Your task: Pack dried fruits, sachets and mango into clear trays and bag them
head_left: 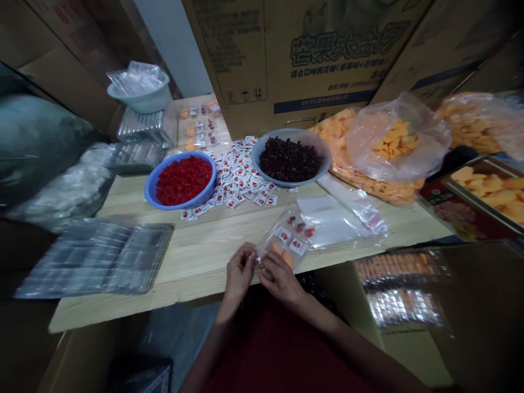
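Note:
At the table's front edge lies a clear plastic pack (pixel 290 240) with dark and red pieces, small white printed sachets and orange pieces in it. My left hand (pixel 240 270) pinches its near left corner with thumb and fingers. Curled over the near end of the same pack is my right hand (pixel 279 275), fingertips close to the left ones. Flat clear bags (pixel 329 218) lie just right of the pack. Behind it are a blue bowl of red pieces (pixel 182 180), a heap of white sachets (pixel 237 169) and a bowl of dark pieces (pixel 291 158).
Stacked clear trays (pixel 102 256) lie on the left of the wooden table (pixel 196 240). Large bags of orange pieces (pixel 368 153) stand at the right. An open carton (pixel 409 344) with filled packs (pixel 403 305) sits below the right edge. Big cardboard boxes (pixel 254 65) wall the back.

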The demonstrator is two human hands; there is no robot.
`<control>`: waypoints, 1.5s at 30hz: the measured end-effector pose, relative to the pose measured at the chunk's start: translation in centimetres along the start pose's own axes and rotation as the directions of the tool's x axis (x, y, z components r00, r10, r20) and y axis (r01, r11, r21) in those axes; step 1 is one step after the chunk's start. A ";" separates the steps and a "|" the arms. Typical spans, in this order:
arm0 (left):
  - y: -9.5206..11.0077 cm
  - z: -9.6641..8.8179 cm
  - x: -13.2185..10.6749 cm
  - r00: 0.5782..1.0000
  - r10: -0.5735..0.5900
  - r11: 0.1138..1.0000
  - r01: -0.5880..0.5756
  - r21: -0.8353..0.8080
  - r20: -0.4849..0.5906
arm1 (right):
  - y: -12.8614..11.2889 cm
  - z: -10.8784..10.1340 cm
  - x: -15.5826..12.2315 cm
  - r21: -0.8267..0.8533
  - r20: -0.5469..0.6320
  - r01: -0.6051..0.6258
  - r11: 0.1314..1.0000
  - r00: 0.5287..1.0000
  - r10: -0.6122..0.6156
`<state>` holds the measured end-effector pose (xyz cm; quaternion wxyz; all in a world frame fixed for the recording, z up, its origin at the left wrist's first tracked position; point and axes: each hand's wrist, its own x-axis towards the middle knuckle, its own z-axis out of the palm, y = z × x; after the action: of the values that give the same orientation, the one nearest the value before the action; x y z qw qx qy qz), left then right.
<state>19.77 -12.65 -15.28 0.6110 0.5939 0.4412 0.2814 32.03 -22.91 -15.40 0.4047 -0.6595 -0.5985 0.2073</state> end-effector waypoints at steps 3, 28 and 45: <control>-0.1 0.4 0.0 0.998 -0.054 0.999 0.054 -0.008 -0.032 | 0.5 -0.4 -1.2 -0.260 0.019 0.071 0.963 0.997 -0.069; 9.4 8.2 -3.8 0.937 -0.100 0.964 0.008 0.265 0.335 | -1.4 -24.3 -31.0 -0.016 -0.803 -0.882 0.470 0.291 0.520; 3.3 10.7 -0.4 0.909 -0.182 0.888 -0.012 0.459 0.374 | 10.7 -9.6 -45.3 0.126 -0.319 -0.974 -0.189 -0.220 0.922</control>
<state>29.51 -17.66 -13.04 0.5467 0.7443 0.3835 0.0137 36.98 -68.54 -27.71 0.1259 -0.9326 0.1787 0.2871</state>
